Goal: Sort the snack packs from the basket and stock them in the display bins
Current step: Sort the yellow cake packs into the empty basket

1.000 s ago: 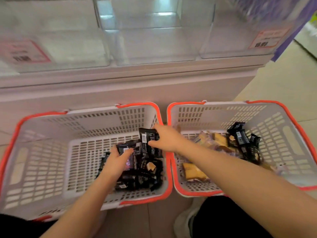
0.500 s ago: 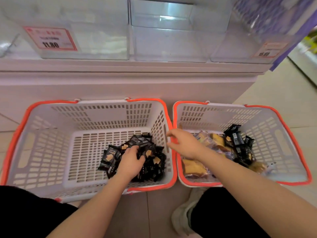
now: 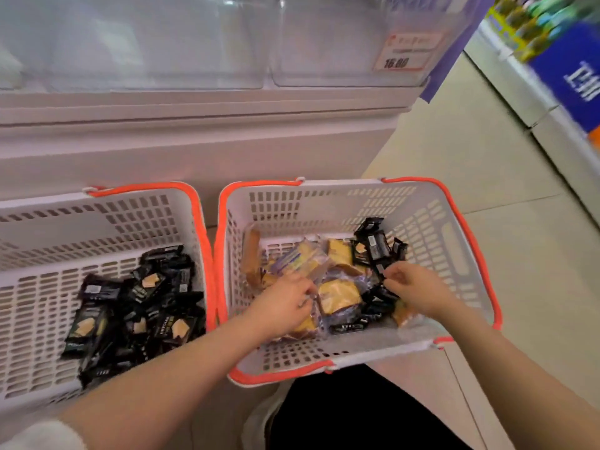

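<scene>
Two white baskets with orange rims stand side by side on the floor. The left basket (image 3: 194, 219) holds a heap of black snack packs (image 3: 139, 306). The right basket (image 3: 454, 209) holds yellow cake packs (image 3: 341, 295) in clear wrap mixed with more black packs (image 3: 373, 245). Both my hands are inside the right basket. My left hand (image 3: 282, 306) has its fingers curled on the wrapper of a yellow cake pack. My right hand (image 3: 412, 287) pinches a black pack (image 3: 380, 271) at the edge of the black cluster.
Clear display bins (image 3: 162, 43) line the counter above the baskets, one with a red-framed price label (image 3: 406, 51). A stocked shelf (image 3: 571, 86) runs along the right across a tiled aisle (image 3: 487, 151). My dark trouser knee (image 3: 341, 414) is just below the right basket.
My left hand left the black heap in the left basket and crossed into the right basket. My right hand moved from the shared rim deeper right to the black packs. The view swung right.
</scene>
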`<state>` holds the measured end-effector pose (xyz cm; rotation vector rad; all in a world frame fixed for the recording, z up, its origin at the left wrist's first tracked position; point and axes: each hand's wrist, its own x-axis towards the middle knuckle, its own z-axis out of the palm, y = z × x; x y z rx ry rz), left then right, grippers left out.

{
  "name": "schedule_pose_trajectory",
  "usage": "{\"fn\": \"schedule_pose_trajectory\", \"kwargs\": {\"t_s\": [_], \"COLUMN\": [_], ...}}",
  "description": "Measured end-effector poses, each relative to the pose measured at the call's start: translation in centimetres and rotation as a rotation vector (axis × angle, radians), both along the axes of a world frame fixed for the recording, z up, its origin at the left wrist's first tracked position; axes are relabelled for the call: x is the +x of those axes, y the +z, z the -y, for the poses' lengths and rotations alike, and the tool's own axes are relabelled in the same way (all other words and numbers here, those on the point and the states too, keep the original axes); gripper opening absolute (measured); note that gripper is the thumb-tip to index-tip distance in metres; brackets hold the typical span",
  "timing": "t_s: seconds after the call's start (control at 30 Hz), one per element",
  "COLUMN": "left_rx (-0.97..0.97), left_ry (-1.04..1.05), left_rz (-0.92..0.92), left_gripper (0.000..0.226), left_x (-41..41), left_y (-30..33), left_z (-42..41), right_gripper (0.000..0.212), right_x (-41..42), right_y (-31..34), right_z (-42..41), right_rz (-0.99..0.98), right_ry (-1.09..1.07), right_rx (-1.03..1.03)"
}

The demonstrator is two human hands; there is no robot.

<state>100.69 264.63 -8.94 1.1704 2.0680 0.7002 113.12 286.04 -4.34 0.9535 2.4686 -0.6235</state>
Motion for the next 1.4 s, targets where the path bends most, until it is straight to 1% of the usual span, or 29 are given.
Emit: {"fn": "schedule_pose_trajectory", "kwargs": {"t_s": [0.1, 0.17, 0.23, 0.3, 0.37, 0.43, 0.5, 0.57, 0.63, 0.73, 0.8, 0.87, 0.97, 1.07, 1.13, 1.2, 1.27, 1.3, 1.37, 1.4], "left_rx": [-0.158, -0.241, -0.303, -0.356, -0.387, -0.384, -0.360, -0.341, -0.353, -0.419, -0.431, -0.412, -0.380, -0.386, -0.404, -0.430, -0.431, -0.434, -0.458, -0.471], "left_ry": [-0.129, -0.206, -0.251, -0.275, -0.298, -0.325, -0.373, -0.418, -0.410, -0.393, -0.427, -0.481, -0.557, -0.555, -0.508, -0.454, -0.447, -0.454, -0.459, -0.459], "left_rz": [0.043, 0.045, 0.051, 0.073, 0.083, 0.075, 0.039, -0.021, -0.066, -0.046, -0.062, -0.127, -0.203, -0.224, -0.211, -0.158, -0.108, -0.097, -0.112, -0.130], "left_gripper": [0.026, 0.025, 0.024, 0.027, 0.030, 0.039, 0.049, 0.054, 0.052, 0.045, 0.042, 0.038, 0.034, 0.035, 0.033, 0.027, 0.029, 0.033, 0.038, 0.038], "left_x": [1.3, 2.4, 3.5, 4.4, 5.2, 6.1, 6.9, 7.8, 8.3, 8.3, 8.0, 7.6, 7.1, 6.3, 5.8, 5.7, 6.0, 6.2, 6.3, 6.3], "left_y": [-3.2, -5.1, -6.8, -8.5, -9.7, -11.0, -12.0, -12.7, -13.3, -14.2, -14.6, -14.8, -15.0, -15.4, -15.7, -15.9, -15.9, -15.9, -15.9, -15.9], "left_z": [-4.4, -6.8, -8.6, -10.1, -11.0, -12.0, -13.0, -14.0, -14.8, -15.3, -15.1, -14.8, -14.0, -12.4, -11.0, -9.9, -9.5, -9.5, -9.9, -10.2], "right_gripper": [0.022, 0.019, 0.023, 0.036, 0.049, 0.056, 0.060, 0.066, 0.069, 0.063, 0.057, 0.053, 0.052, 0.054, 0.061, 0.078, 0.096, 0.101, 0.099, 0.092], "right_x": [2.4, 3.0, 2.8, 2.3, 1.8, 1.2, 0.9, 0.8, 0.8, 0.5, 0.4, 0.3, 0.1, -0.1, 0.1, 0.3, 0.2, 0.1, -0.1, -0.2], "right_y": [-3.9, -6.3, -8.4, -10.7, -12.6, -14.0, -14.9, -15.4, -15.9, -16.1, -16.2, -16.3, -16.4, -16.8, -17.2, -17.4, -17.3, -17.3, -17.3, -17.3], "right_z": [-3.3, -5.0, -6.3, -7.4, -7.9, -8.4, -8.9, -9.3, -9.6, -10.1, -10.3, -10.5, -10.3, -9.5, -8.9, -8.5, -8.3, -8.2, -8.2, -8.2], "right_rz": [0.122, 0.186, 0.236, 0.282, 0.316, 0.335, 0.368, 0.419, 0.440, 0.375, 0.311, 0.290, 0.304, 0.269, 0.265, 0.332, 0.428, 0.463, 0.484, 0.474], "right_ry": [-0.055, -0.038, -0.006, 0.093, 0.275, 0.409, 0.498, 0.587, 0.655, 0.760, 0.818, 0.846, 0.825, 0.759, 0.698, 0.654, 0.700, 0.736, 0.762, 0.756], "right_rx": [0.001, 0.021, 0.026, 0.042, 0.095, 0.155, 0.229, 0.308, 0.365, 0.405, 0.390, 0.355, 0.267, 0.141, 0.064, 0.001, -0.006, 0.008, 0.029, 0.036]}}
